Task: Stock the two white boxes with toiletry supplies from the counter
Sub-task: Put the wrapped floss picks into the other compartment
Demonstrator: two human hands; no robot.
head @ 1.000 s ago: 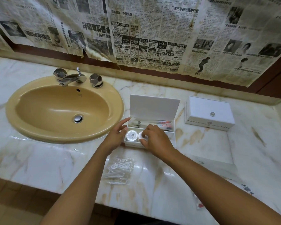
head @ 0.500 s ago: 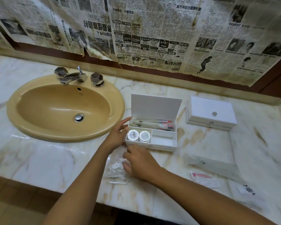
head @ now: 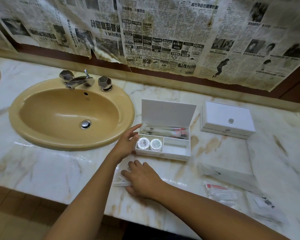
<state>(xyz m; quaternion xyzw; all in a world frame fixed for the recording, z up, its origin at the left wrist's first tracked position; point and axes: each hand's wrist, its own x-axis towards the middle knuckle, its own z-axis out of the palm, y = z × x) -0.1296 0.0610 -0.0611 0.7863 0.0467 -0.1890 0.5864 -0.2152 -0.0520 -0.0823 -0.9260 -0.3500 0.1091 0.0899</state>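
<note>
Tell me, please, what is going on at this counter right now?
A person is stocking the open white box beside the sink. It already holds two round items and packets at the back. The left hand steadies its side, while the right hand rests on clear packets on the counter. The second white box is shut.

Glossy veined marble counter (head: 62,170), shiny metal tap (head: 80,82), matt white boxes (head: 164,153).
</note>
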